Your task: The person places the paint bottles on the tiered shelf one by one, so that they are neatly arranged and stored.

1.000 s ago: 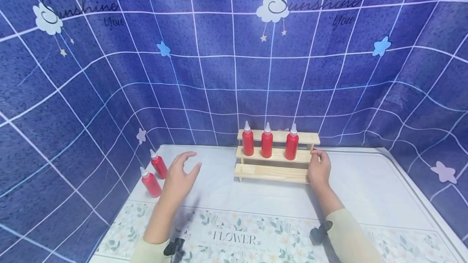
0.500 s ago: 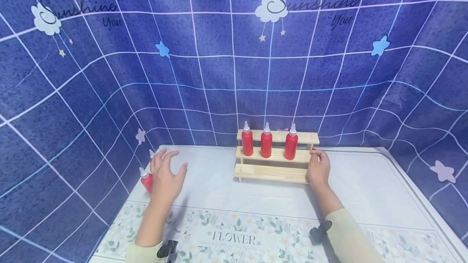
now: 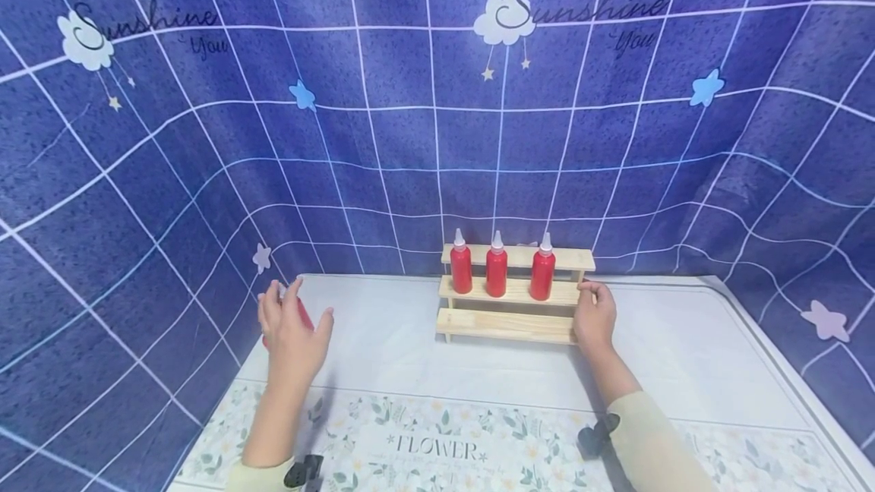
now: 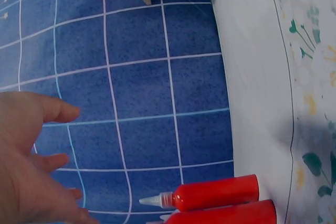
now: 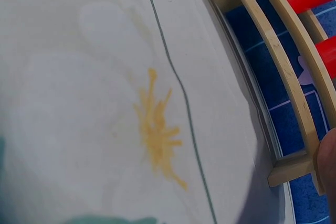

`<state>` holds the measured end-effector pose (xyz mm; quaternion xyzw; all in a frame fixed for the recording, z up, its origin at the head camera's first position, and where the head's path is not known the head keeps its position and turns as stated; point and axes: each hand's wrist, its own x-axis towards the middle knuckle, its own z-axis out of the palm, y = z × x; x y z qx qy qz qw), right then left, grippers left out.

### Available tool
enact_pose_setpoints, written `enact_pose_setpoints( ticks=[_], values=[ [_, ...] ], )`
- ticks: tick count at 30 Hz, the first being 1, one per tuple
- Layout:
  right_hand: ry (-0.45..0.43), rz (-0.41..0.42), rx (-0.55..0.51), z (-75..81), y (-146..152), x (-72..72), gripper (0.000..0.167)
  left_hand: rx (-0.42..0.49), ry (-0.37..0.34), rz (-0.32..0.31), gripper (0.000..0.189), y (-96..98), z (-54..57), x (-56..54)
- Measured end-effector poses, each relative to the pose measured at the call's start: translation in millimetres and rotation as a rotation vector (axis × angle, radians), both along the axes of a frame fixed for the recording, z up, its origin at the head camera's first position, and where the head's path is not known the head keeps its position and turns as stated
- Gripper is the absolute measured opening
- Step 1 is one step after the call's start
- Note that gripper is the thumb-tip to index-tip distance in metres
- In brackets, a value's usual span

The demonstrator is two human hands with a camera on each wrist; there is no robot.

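My left hand (image 3: 294, 340) hovers over two red squeeze bottles at the table's left side, its fingers spread and thumb apart. In the left wrist view these bottles stand side by side, the nearer bottle (image 4: 226, 214) beside the farther bottle (image 4: 218, 193), both with clear pointed nozzles and apart from the fingers. From the head they are mostly hidden by that hand. My right hand (image 3: 596, 315) grips the right end of a three-step wooden rack (image 3: 506, 323). On its middle step stand three like bottles: left (image 3: 461, 270), middle (image 3: 497, 274) and right (image 3: 543, 276).
A white tabletop (image 3: 383, 325) carries a floral strip with the word FLOWER (image 3: 437, 446) along the front. Blue gridded cloth (image 3: 383, 135) rises behind and at both sides, close to the left bottles and the back of the rack.
My left hand has moved left, from beside the two loose bottles to over them, now covering most of both. The right hand stays at the rack's end; the rack's bottles have not moved.
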<state>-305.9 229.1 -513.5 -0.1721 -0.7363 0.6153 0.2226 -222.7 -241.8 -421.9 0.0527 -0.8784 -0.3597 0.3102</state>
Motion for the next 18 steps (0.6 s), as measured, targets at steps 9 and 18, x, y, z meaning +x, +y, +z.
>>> enact_pose_setpoints(
  ticks=[9,18],
  values=[
    [-0.014,-0.006,-0.010,3.0,0,-0.2,0.028,0.132,0.050,0.041,0.092,-16.4,-5.6,-6.7],
    [-0.007,-0.004,-0.015,0.3,1,-1.8,0.027,0.332,-0.098,0.052,0.100,-34.6,-8.1,-10.8]
  ],
)
